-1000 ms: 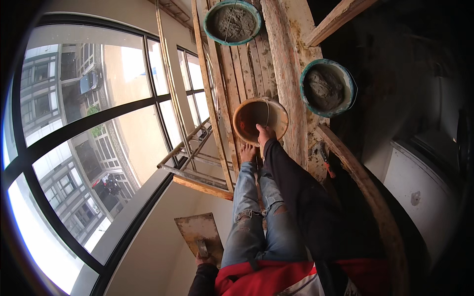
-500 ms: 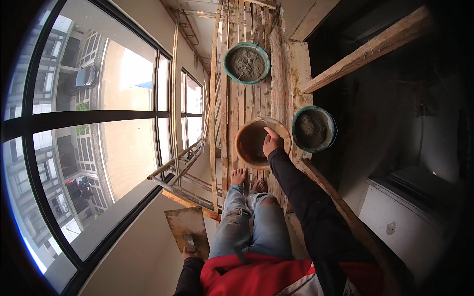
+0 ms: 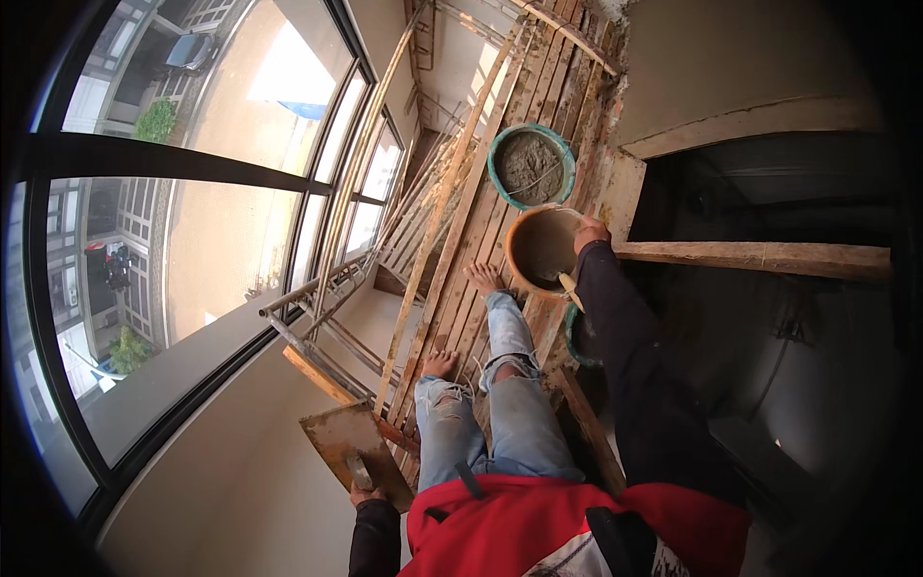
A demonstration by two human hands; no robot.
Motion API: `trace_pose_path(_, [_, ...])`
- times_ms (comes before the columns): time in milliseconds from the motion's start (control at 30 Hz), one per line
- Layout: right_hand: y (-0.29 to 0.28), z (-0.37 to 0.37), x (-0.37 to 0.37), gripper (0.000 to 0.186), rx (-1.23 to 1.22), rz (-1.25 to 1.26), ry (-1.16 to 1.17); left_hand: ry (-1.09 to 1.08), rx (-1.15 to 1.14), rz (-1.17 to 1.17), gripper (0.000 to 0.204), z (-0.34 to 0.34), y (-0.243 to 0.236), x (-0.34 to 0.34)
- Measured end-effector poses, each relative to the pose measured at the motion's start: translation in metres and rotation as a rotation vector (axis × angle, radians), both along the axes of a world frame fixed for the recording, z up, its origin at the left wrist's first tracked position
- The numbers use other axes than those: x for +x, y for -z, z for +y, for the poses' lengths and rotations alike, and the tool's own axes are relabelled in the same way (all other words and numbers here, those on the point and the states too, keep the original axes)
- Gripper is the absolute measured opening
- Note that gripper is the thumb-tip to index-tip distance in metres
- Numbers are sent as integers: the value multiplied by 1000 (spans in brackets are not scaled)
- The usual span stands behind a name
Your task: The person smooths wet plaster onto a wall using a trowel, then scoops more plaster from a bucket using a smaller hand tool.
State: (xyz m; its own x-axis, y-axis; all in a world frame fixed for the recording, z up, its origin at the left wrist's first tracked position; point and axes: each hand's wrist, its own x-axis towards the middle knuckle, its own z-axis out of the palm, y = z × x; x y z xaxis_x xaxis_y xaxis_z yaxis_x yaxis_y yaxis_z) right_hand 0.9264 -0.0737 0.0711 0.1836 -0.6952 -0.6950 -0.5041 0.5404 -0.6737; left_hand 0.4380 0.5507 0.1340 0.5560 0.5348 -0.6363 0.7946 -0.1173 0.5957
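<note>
My right hand (image 3: 591, 233) is closed at the rim of an orange bucket (image 3: 520, 272), where a thin wire handle also runs. Murky greyish liquid (image 3: 544, 242) shows inside, and a pale wooden handle (image 3: 567, 283) sticks out over the near rim. Down at the lower left, my left hand (image 3: 365, 494) grips a plasterer's float (image 3: 332, 435), a flat, stained rectangular board with a grip on its face. Beyond the orange bucket stands a green bucket (image 3: 492, 163) of grey mortar (image 3: 531, 171). Another green bucket (image 3: 573, 337) is partly hidden by my right arm.
My bare feet (image 3: 439, 364) stand on a slatted wooden platform (image 3: 461, 288). Metal scaffold poles (image 3: 327, 288) and a window (image 3: 173, 149) line the left. A wooden beam (image 3: 760, 258) juts across the dark opening at right. A drop lies beside the planks.
My right hand has gone from over the orange bucket to its rim, and the bucket now sits farther right, near the mortar bucket. One foot has stepped forward. The view has turned.
</note>
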Motion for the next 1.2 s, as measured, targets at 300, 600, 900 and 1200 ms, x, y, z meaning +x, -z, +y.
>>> trace_pose_path(300, [38, -74, 120, 21, -854, 648, -1388, -234, -88, 50, 46, -117, -22, 65])
trace_pose_path(600, [62, -126, 203, 21, -1448, 1380, -2797, -268, -44, 121, 50, -170, -35, 76])
trace_pose_path(900, [71, -78, 223, 33, -1079, 1453, -2923, -298, -3, 188, 51, -182, -42, 61])
trace_pose_path(1200, [76, -105, 242, 29, -1046, 1449, -2859, -405, -121, 119, 54, -219, -35, 64])
